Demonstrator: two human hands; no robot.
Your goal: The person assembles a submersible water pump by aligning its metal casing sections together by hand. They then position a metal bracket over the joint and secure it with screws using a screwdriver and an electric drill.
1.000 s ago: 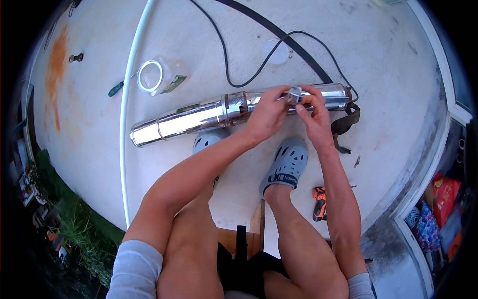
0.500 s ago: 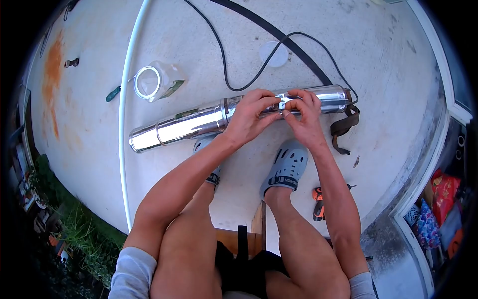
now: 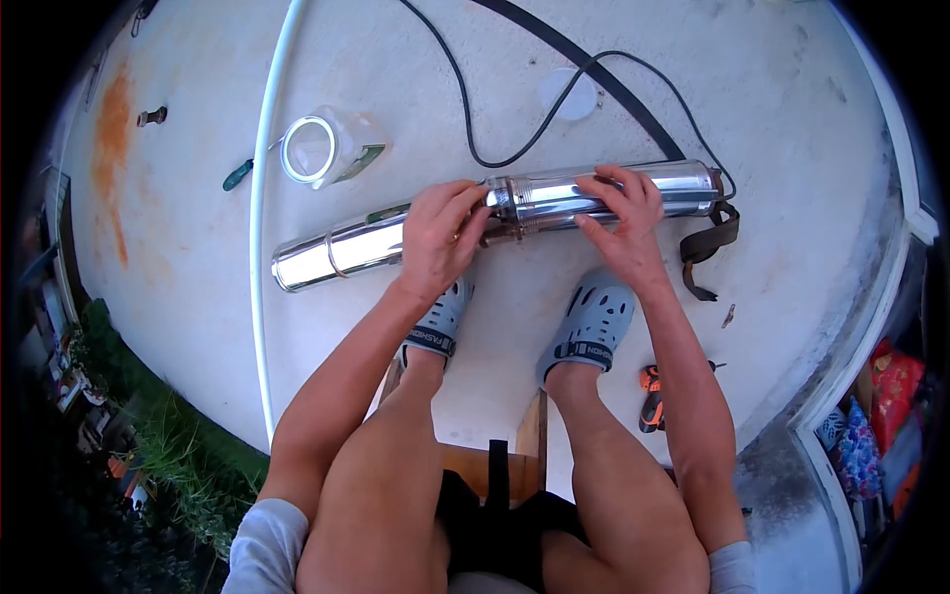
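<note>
Two bare hands, head view: both are at the long, shiny steel cylinder (image 3: 554,198), which lies slightly aslant on the pale concrete floor (image 3: 188,238), just beyond the blue-grey clogs (image 3: 600,315).
Left hand (image 3: 440,233): curled over the cylinder beside its ridged middle section; the fingertips are partly hidden, so I cannot tell whether they close on anything.
Right hand (image 3: 625,213): fingers and thumb parted, spread over the cylinder's right half.
Brown fabric strap (image 3: 711,239): near the cylinder's right end.
Clear plastic jar with a white rim (image 3: 354,148): beyond the cylinder's left half.
White pipe (image 3: 257,198): left of the jar.
Orange-and-black drill (image 3: 651,408): beside the right forearm.
</note>
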